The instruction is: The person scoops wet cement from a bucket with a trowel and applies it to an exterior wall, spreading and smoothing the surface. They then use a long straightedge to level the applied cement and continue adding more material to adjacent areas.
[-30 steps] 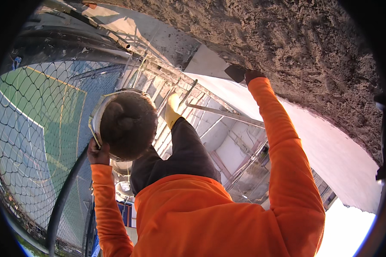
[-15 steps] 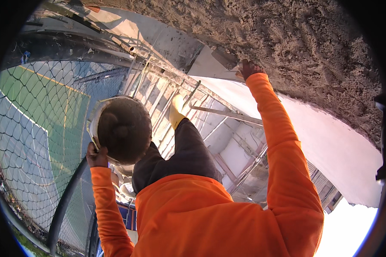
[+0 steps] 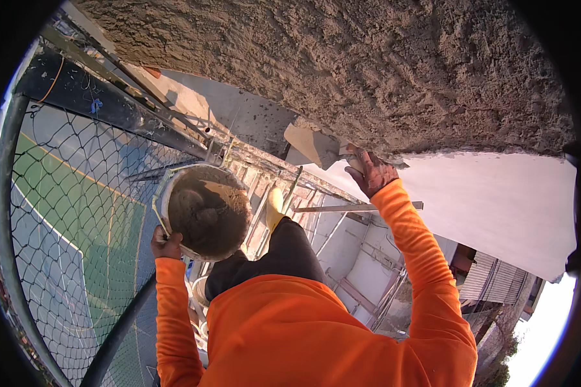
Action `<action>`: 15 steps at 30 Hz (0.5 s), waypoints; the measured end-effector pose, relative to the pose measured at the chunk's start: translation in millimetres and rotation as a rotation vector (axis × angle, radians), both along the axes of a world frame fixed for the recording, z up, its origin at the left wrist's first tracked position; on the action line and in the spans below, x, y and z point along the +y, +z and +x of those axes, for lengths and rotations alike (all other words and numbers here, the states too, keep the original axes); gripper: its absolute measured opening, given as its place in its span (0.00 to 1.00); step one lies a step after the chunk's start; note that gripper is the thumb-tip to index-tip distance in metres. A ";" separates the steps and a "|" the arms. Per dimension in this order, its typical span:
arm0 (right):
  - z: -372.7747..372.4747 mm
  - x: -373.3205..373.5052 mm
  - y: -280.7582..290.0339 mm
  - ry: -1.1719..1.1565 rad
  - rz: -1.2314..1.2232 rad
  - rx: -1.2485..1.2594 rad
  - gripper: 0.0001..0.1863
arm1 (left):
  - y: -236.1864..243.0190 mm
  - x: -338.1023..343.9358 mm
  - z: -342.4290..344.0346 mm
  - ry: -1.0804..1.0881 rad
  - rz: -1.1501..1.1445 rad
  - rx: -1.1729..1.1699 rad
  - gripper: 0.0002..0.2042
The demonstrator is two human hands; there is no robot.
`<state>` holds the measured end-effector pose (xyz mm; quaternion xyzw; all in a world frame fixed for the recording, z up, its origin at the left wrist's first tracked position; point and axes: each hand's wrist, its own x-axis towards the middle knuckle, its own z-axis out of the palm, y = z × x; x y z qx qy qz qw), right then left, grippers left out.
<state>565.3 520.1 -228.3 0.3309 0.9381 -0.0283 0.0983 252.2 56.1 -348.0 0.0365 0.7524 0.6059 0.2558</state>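
Note:
My left hand [image 3: 166, 244] is closed on the rim of a round bucket [image 3: 165, 201]. Wet grey-brown mortar [image 3: 203, 209] lies inside it, sunlit along its upper side. My right hand [image 3: 376, 174] is wrapped round the handle of a trowel [image 3: 311, 145], whose flat blade points left. That blade is beside the lower edge of a rough, mortar-coated wall [image 3: 368, 84]; whether it touches the coating I cannot tell. Smooth white wall [image 3: 484, 193] begins just below the coated part, right of this hand.
A yellow boot [image 3: 275, 208] of mine stands on the scaffold planks [image 3: 255, 177]. A wooden bar [image 3: 361, 208] crosses beneath my right forearm. Chain-link fence [image 3: 64, 213] with dark metal posts runs along the left, a green and blue court behind it. Far below lie more scaffold poles.
The view has shifted, showing more fence and wall. My right hand has turned, and the trowel blade now shows more plainly. Both hands keep their grip; the bucket sits slightly lower and further right.

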 end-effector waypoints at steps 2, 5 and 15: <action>-8.4 -39.0 18.0 0.120 -0.124 0.025 0.36 | 1.6 -5.5 -7.9 -0.008 0.049 -0.014 0.09; -43.3 -63.4 37.3 0.268 -0.698 0.258 0.34 | 3.8 -14.0 -18.6 0.028 -0.094 0.063 0.09; -53.5 -50.4 19.9 -0.279 -0.253 0.994 0.23 | 34.5 -34.7 -38.4 -0.048 -0.063 0.110 0.08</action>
